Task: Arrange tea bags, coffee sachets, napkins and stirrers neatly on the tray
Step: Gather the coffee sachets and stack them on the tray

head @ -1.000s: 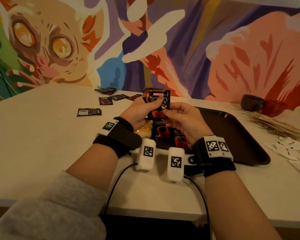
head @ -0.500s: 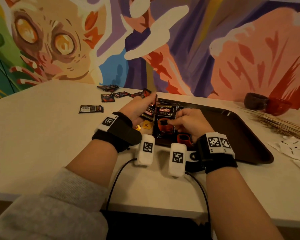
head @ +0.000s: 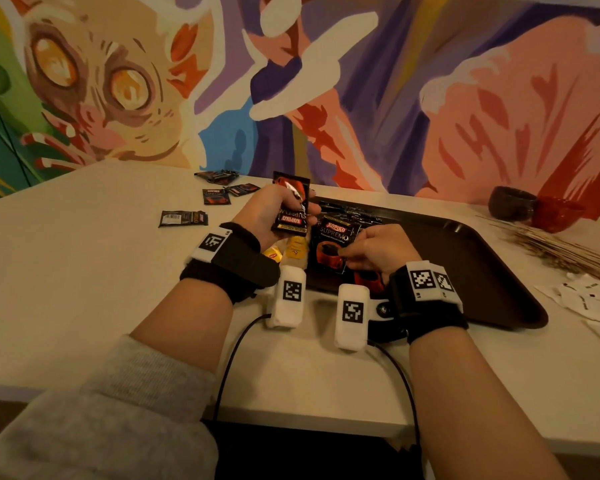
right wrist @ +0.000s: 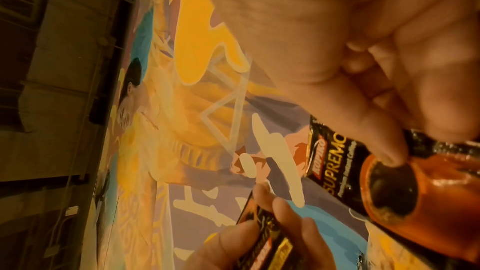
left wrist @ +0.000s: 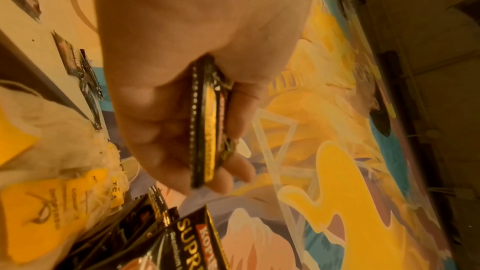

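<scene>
My left hand (head: 300, 211) grips a small stack of black-and-red coffee sachets (head: 291, 206) upright, just left of the dark brown tray (head: 482, 271); the left wrist view shows the stack (left wrist: 205, 126) edge-on between thumb and fingers. Over the tray's near left part, my right hand (head: 352, 252) pinches a single coffee sachet (head: 333, 244) by its lower end. The right wrist view shows a fingertip (right wrist: 389, 157) on that sachet (right wrist: 394, 188). More sachets lie under it on the tray. Yellow-tagged tea bags (head: 293, 249) lie by the tray's left edge.
Several loose sachets (head: 182, 218) lie on the table at the left and far left (head: 216, 196). Wooden stirrers (head: 551, 247) and white napkins (head: 589, 299) lie right of the tray. A dark bowl (head: 511, 202) and a red bowl (head: 556, 213) stand by the wall.
Both hands held the stack up together a second ago. The right hand has drawn one sachet off and lowered it to the tray; the left hand kept the remaining sachets and turned them upright.
</scene>
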The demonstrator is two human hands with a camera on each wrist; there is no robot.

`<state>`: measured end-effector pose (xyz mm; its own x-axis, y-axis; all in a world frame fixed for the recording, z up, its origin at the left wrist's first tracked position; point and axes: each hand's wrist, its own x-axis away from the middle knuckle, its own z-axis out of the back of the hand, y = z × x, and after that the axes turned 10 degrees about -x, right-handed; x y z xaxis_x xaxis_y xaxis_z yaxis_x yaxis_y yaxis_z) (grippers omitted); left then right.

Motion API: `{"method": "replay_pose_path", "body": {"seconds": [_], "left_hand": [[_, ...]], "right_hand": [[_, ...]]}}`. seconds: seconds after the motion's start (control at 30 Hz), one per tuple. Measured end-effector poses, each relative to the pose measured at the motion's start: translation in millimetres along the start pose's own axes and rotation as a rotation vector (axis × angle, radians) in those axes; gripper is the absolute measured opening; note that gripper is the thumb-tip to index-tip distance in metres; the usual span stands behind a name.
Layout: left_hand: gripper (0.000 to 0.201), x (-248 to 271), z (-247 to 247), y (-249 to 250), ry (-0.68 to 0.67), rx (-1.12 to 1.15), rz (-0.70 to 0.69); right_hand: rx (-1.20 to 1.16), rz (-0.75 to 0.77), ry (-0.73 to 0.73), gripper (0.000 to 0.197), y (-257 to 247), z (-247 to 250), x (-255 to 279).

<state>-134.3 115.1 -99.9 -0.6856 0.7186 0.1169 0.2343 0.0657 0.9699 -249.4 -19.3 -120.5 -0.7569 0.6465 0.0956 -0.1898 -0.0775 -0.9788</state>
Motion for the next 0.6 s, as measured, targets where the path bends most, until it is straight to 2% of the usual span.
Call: {"method": "replay_pose_path", "body": {"seconds": [0.1, 0.23, 0.27, 0.33, 0.43, 0.6], "left_hand": [[0.034, 4.8, -0.1, -0.6, -0.111, -0.155, 0.104], [0.038, 3.2, -3.6, -4.0, -0.121, -0.334, 0.224], [0.04, 2.5, -3.4, -4.1, -0.113, -0.344, 0.235], [0.04, 0.4, -2.2, -4.3, -0.101, -0.351, 0.239], [0.04, -0.7, -1.0, -4.5, -0.1, -0.358, 0.237], [0.035, -1.4, -1.0, -5.1, -0.1, -0.322, 0.196]], "right_hand": [[-0.048, -0.012, -0.001, 0.019, -0.3, -1.4, 0.4], [-0.123, 0.012, 0.052, 0.013, 0.1, -2.3, 0.3], [-0.137, 0.033, 0.092, 0.018, 0.8, -1.6, -1.0], [-0.161, 0.088, 0.171, 0.025, 1.2, 0.6, -3.1], [-0.189, 0.182, 0.225, 0.008, -2.0, 2.4, 0.0], [-0.156, 0.262, 0.167, 0.012, -5.6, 1.1, 4.7]]}}
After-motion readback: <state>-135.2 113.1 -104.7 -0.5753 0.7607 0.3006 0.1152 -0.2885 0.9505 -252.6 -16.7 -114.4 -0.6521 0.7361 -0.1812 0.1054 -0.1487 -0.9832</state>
